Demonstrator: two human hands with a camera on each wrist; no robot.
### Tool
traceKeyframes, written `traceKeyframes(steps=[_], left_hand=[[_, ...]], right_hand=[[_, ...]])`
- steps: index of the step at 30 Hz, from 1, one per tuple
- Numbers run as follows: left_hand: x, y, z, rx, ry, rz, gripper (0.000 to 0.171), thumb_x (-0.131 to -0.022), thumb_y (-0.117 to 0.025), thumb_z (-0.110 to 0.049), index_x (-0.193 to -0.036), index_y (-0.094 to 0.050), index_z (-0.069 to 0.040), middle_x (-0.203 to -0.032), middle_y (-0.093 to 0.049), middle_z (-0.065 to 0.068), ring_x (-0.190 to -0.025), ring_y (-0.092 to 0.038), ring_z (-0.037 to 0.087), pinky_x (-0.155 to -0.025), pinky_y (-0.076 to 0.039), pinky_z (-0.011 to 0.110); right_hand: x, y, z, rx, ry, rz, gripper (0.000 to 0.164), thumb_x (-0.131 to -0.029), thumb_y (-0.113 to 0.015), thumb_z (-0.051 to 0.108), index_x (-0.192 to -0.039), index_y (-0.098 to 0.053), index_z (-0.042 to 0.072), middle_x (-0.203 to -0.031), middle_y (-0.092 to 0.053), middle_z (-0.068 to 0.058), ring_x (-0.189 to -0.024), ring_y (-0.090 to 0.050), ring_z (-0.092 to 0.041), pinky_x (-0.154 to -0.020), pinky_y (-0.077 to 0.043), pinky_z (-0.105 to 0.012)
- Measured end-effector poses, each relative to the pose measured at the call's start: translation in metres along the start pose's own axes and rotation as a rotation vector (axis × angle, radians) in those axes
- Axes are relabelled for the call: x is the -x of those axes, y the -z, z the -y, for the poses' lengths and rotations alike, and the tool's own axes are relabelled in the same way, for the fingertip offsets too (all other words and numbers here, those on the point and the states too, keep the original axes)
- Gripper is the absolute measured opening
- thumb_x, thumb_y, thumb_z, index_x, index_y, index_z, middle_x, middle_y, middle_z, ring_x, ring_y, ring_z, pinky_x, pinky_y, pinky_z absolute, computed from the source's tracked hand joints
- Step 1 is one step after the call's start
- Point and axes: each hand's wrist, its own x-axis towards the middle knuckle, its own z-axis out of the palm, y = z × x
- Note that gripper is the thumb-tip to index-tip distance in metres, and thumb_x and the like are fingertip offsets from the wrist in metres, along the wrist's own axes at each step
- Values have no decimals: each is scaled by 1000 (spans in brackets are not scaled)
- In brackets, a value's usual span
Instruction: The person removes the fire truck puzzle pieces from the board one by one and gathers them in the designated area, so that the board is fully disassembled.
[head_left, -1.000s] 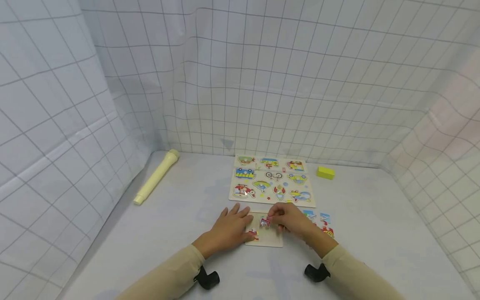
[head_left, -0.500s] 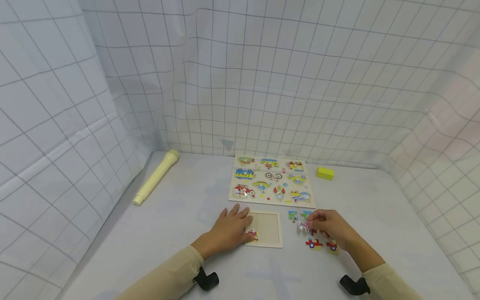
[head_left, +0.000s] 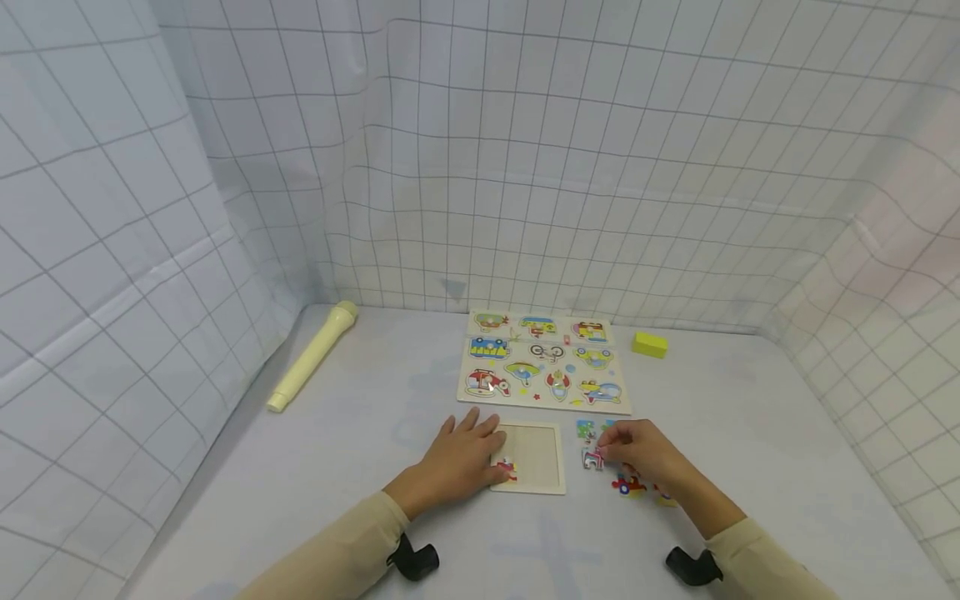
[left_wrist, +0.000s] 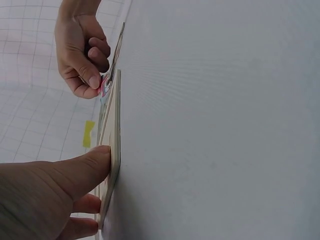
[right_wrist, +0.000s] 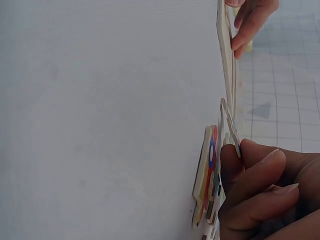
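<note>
My left hand [head_left: 459, 457] rests with spread fingers on the left side of a shallow wooden puzzle tray [head_left: 538, 454]. In the left wrist view, its thumb [left_wrist: 95, 162] lies on the tray's edge. One red-and-white jigsaw piece [head_left: 509, 468] sits in the tray's lower left corner, partly behind the thumb. To the right of the tray, my right hand [head_left: 648, 458] pinches a pink-and-white jigsaw piece [head_left: 592, 458] between thumb and forefinger. The right wrist view shows this piece [right_wrist: 230, 125] tilted, edge-on. Loose jigsaw pieces [head_left: 628, 486] lie under and around the right hand, some hidden by it.
Behind the tray lies a larger peg puzzle board [head_left: 540, 380] with vehicle pictures. A yellow block [head_left: 649, 345] stands at its right. Far left lies a cream microphone-shaped stick [head_left: 311, 358]. A white gridded curtain [head_left: 540, 167] encloses the table's back and sides.
My right hand has carried the pinched piece from over the tray rightward to the loose pieces, then slightly back left. My left hand has stayed on the tray.
</note>
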Motion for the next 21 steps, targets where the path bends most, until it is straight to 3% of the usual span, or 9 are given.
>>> traceKeyframes(steps=[12, 21], left_hand=[[0, 0, 0, -16, 12, 10, 62, -95, -68, -51, -144, -59, -14, -156, -48, 10, -149, -34, 42, -113, -30, 67], [0, -1, 1, -29, 5, 2, 61, -95, -67, -51, -143, -60, -14, -156, -48, 10, -149, -34, 42, -113, -29, 68]], right_hand=[[5, -5, 8, 26, 6, -72, 9, -97, -68, 13, -102, -73, 8, -77, -60, -7, -54, -46, -17, -48, -38, -26], [-1, -14, 22, -59, 68, 37, 18, -97, -69, 17, -108, -72, 3, -80, -62, -7, -58, -47, -16, -49, -37, -23]])
